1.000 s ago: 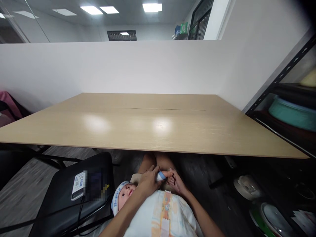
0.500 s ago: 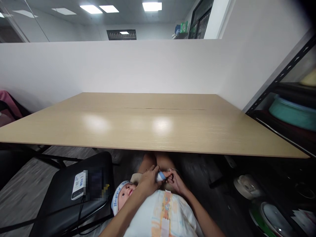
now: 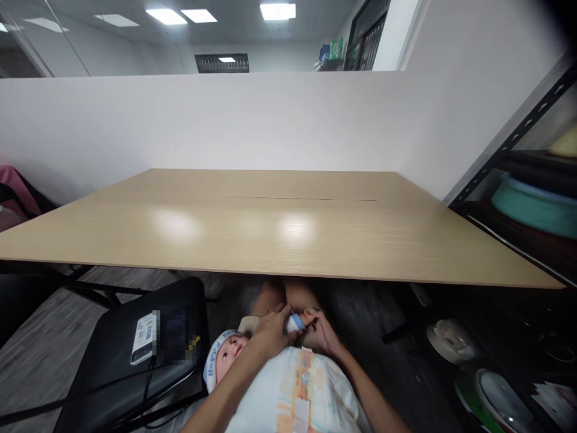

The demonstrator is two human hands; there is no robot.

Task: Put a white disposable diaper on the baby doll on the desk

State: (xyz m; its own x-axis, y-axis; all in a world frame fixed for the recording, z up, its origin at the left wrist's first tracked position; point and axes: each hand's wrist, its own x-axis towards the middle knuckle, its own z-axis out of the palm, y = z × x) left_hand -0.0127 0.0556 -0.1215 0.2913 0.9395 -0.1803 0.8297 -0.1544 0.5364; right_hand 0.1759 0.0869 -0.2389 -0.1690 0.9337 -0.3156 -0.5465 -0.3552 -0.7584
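A baby doll [image 3: 229,356] lies across my lap, wearing a white cap [image 3: 211,361] with blue lettering. Over its body is a white diaper [image 3: 288,385] with an orange printed strip. My left hand [image 3: 271,332] is closed round the doll's upper arm, on the white sleeve with its blue cuff [image 3: 296,323]. At the end of that sleeve, my right hand [image 3: 324,334] pinches the doll's small hand [image 3: 308,318] between thumb and fingers. Part of the doll's arm is hidden under my left fingers, and my left forearm covers part of its chest.
A wooden table [image 3: 270,234] stretches ahead, its front edge above my knees. To the left stands a black chair [image 3: 112,343] with a white-labelled item [image 3: 143,338] and cables. Shelving on the right holds a teal basin [image 3: 536,204]. Pale objects [image 3: 453,341] sit low at right.
My right fingers have shifted slightly and drawn in around the doll's hand. My left hand stays on the sleeve, and the doll has hardly moved.
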